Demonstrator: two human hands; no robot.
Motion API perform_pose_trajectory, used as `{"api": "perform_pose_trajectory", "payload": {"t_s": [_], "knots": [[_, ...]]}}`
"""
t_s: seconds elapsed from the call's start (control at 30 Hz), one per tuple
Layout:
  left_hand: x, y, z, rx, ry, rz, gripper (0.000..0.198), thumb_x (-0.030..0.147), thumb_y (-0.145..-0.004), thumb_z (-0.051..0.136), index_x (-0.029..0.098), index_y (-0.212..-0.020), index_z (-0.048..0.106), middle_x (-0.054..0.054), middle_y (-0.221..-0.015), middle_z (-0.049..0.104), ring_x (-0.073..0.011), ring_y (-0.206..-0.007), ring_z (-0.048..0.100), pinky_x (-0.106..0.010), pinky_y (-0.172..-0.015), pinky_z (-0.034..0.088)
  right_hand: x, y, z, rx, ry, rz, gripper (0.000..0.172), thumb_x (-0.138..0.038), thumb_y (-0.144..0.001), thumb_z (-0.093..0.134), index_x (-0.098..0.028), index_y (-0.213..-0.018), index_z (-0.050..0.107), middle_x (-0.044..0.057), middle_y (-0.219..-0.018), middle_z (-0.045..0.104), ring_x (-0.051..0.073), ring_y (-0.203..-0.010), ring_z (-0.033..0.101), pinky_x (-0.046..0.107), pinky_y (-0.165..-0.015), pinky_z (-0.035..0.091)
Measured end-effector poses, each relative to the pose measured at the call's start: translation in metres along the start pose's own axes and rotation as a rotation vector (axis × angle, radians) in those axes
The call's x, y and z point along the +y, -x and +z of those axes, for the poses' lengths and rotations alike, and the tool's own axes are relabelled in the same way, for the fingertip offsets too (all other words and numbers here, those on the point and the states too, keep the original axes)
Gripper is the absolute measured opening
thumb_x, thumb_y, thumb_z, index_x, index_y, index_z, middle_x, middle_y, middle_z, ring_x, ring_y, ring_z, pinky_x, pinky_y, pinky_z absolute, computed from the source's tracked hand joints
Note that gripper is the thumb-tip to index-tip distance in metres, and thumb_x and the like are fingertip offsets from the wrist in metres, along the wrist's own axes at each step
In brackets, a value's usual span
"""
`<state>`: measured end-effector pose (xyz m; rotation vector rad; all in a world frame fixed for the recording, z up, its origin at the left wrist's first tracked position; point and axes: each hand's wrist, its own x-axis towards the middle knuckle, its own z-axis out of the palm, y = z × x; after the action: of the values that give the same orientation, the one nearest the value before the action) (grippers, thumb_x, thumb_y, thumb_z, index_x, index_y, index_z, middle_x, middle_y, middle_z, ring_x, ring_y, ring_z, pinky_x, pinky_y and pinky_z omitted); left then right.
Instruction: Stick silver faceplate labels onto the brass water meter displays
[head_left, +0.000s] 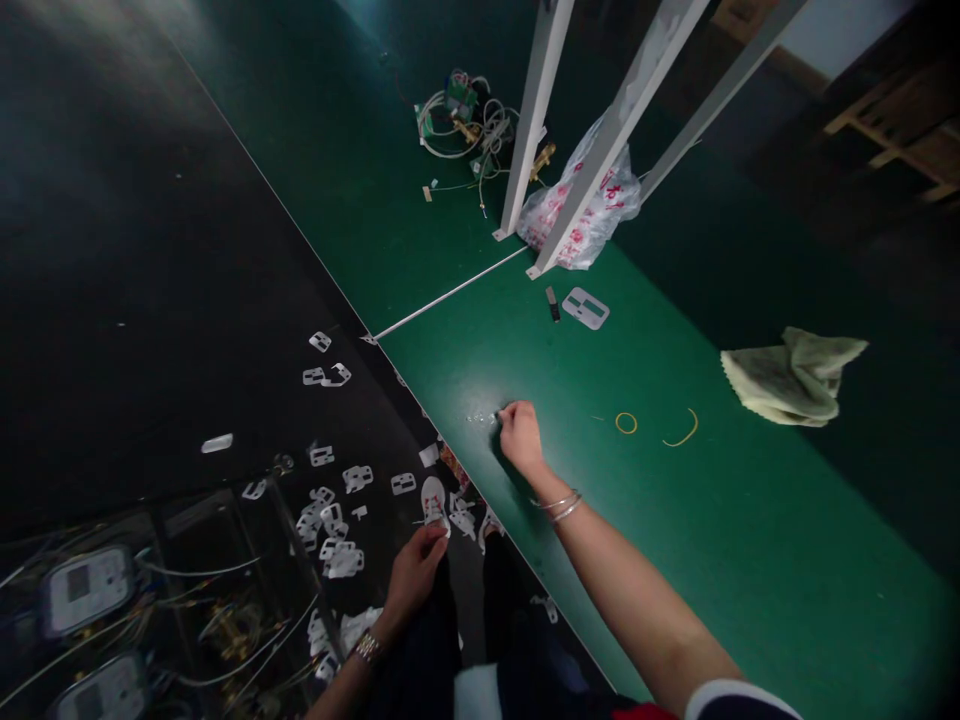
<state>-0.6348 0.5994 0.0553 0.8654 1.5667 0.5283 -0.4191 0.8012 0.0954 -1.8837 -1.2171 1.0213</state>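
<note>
On the green table my right hand [520, 435] is closed, with thumb and forefinger pinched together at the surface. Just left of those fingertips lies a short row of tiny clear bits [478, 419], too small to name. Whatever sits inside the pinch is hidden. My left hand [417, 568] hangs lower, off the table edge and above the floor. Its thumb and fingers are pressed together, and I cannot make out anything in them. A yellow rubber band [626, 423] and a curved yellow strand [684, 430] lie right of my right hand.
A grey cut-out panel [586, 308], a small dark-and-tan piece [553, 304] and a pale cloth [795, 378] are on the table [675, 540]. White posts [536, 120], a plastic bag [589, 205] and wired parts [472, 125] stand farther back. Cut-out scraps [341, 558] litter the floor.
</note>
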Motion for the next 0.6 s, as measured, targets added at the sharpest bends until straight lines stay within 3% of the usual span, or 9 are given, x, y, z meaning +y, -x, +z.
{"api": "perform_pose_trajectory", "payload": {"t_s": [0.13, 0.3, 0.4, 0.5, 0.6], "knots": [[0.036, -0.001, 0.002, 0.065, 0.013, 0.164, 0.035, 0.049, -0.09, 0.061, 0.017, -0.095, 0.074, -0.008, -0.09, 0.079, -0.0237, -0.081, 0.074, -0.033, -0.073, 0.057, -0.012, 0.018, -0.028, -0.081, -0.426, 0.186, 0.035, -0.053, -0.097, 0.058, -0.019, -0.093, 0.061, 0.006, -0.097, 0.068, 0.022, -0.101, 0.068, 0.044, -0.095, 0.056], [0.122, -0.001, 0.001, 0.155, 0.016, 0.559, 0.027, 0.037, -0.096, 0.065, 0.022, -0.117, 0.071, -0.008, -0.11, 0.075, -0.0206, -0.099, 0.071, -0.037, -0.093, 0.055, -0.044, 0.079, -0.047, -0.398, -0.798, 0.339, 0.039, -0.054, -0.08, 0.081, -0.02, -0.088, 0.065, 0.007, -0.093, 0.073, 0.021, -0.096, 0.073, 0.037, -0.089, 0.06], [0.167, 0.001, -0.005, 0.129, -0.045, 0.8, 0.022, 0.029, -0.092, 0.072, 0.028, -0.114, 0.075, -0.006, -0.115, 0.072, -0.0203, -0.108, 0.067, -0.038, -0.1, 0.052, -0.061, 0.105, -0.053, -0.498, -0.888, 0.379, 0.034, -0.047, -0.08, 0.084, -0.018, -0.086, 0.067, 0.004, -0.087, 0.071, 0.013, -0.081, 0.068, 0.028, -0.084, 0.059], [0.191, 0.002, -0.011, 0.045, -0.113, 0.943, 0.008, 0.025, -0.09, 0.076, 0.029, -0.095, 0.08, -0.003, -0.102, 0.074, -0.0173, -0.097, 0.069, -0.033, -0.091, 0.053, -0.072, 0.114, -0.062, -0.522, -0.917, 0.378, 0.035, -0.045, -0.08, 0.085, -0.02, -0.08, 0.062, -0.002, -0.075, 0.064, 0.009, -0.068, 0.06, 0.023, -0.071, 0.054], [0.199, 0.006, -0.01, 0.012, -0.143, 0.985, 0.004, 0.024, -0.09, 0.077, 0.027, -0.09, 0.081, -0.003, -0.097, 0.074, -0.0162, -0.091, 0.069, -0.03, -0.085, 0.054, -0.077, 0.117, -0.071, -0.523, -0.891, 0.345, 0.037, -0.048, -0.08, 0.085, -0.022, -0.081, 0.058, -0.005, -0.068, 0.059, 0.01, -0.061, 0.052, 0.025, -0.061, 0.046]]}}
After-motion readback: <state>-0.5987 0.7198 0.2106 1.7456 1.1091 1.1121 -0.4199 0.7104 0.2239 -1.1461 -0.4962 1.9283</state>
